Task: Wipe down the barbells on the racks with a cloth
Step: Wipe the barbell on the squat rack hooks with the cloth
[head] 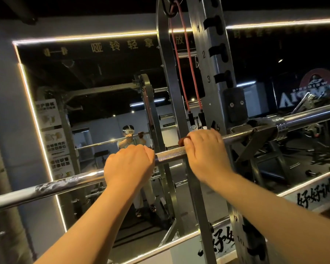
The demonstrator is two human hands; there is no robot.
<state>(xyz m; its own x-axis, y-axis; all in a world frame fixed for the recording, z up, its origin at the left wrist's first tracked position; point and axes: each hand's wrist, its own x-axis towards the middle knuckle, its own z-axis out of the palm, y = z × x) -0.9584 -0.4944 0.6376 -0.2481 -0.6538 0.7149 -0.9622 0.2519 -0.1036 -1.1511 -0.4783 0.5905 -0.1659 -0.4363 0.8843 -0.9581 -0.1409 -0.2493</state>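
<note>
A steel barbell [168,154] runs from lower left to upper right across the view and rests on a rack hook at the right. My left hand [129,165] grips the bar from above. Just to its right, my right hand [206,149] wraps a dark red cloth [183,141] around the bar; only a small edge of the cloth shows by the thumb. A short knurled stretch of bar lies bare between the two hands.
The numbered rack upright [216,77] stands right behind the bar, with a red resistance band [187,60] hanging beside it. A large mirror [95,103] with lit edges faces me and reflects a person and the gym. A wall pillar [6,130] is at the left.
</note>
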